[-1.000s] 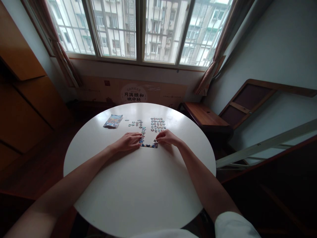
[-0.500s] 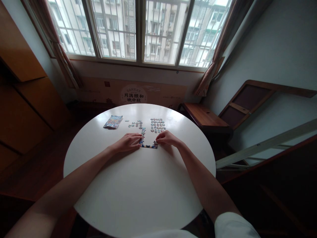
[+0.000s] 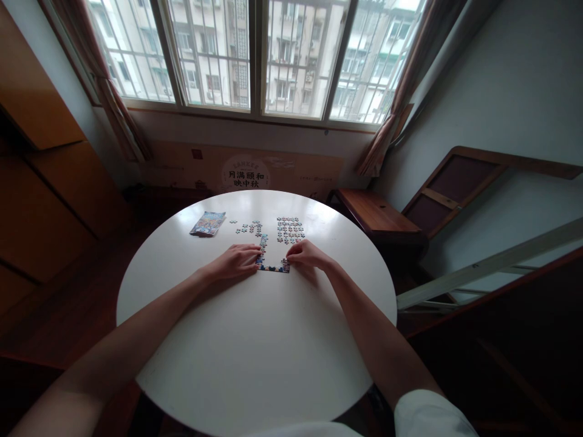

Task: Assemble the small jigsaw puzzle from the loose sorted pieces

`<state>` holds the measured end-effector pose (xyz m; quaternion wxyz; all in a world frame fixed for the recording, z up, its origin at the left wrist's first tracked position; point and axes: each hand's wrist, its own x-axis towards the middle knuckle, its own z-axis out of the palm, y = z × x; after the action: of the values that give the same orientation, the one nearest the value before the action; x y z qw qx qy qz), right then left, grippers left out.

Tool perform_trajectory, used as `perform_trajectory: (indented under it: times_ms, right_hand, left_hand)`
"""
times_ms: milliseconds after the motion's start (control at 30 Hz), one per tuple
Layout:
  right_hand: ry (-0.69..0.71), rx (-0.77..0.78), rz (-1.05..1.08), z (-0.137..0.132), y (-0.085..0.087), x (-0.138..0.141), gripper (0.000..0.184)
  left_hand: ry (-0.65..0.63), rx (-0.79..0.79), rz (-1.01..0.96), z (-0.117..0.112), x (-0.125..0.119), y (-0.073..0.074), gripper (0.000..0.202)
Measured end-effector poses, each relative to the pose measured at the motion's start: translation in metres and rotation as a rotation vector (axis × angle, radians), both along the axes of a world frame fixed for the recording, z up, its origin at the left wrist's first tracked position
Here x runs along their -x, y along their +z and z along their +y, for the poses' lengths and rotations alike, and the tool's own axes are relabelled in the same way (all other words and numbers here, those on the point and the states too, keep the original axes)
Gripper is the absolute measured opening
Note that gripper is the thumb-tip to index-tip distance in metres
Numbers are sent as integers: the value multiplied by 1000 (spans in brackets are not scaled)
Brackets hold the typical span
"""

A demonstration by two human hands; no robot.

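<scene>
On the white table lies a partly joined jigsaw puzzle [image 3: 272, 269], its linked pieces forming a left side, a bottom row and a short right side. My left hand [image 3: 235, 261] rests flat with fingers stretched out, the fingertips touching the puzzle's left side. At the right end, my right hand [image 3: 306, 252] pinches a small puzzle piece [image 3: 285, 261] against the joined edge; the fingers partly cover it. Loose puzzle pieces [image 3: 290, 230] lie in rows behind my right hand. A looser group of pieces [image 3: 248, 229] is spread behind the left side.
A colourful printed packet [image 3: 208, 224] lies at the back left of the round white table [image 3: 255, 352]. Beyond the table stand a wooden bench [image 3: 378, 209] on the right and a barred window [image 3: 255, 60] with curtains.
Hardly anything differs. Both hands stay in place, and the right fingers remain pinched at the puzzle's right end.
</scene>
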<state>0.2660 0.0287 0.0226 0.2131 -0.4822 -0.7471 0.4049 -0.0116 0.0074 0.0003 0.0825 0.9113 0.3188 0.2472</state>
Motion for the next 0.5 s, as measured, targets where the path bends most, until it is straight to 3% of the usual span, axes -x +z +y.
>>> perform_trajectory:
  times_ms: [500]
  right_hand:
    - [52,-84,-90,2,-5,-1,14]
  left_hand:
    - [-8,-19,3,1,0,-1,43]
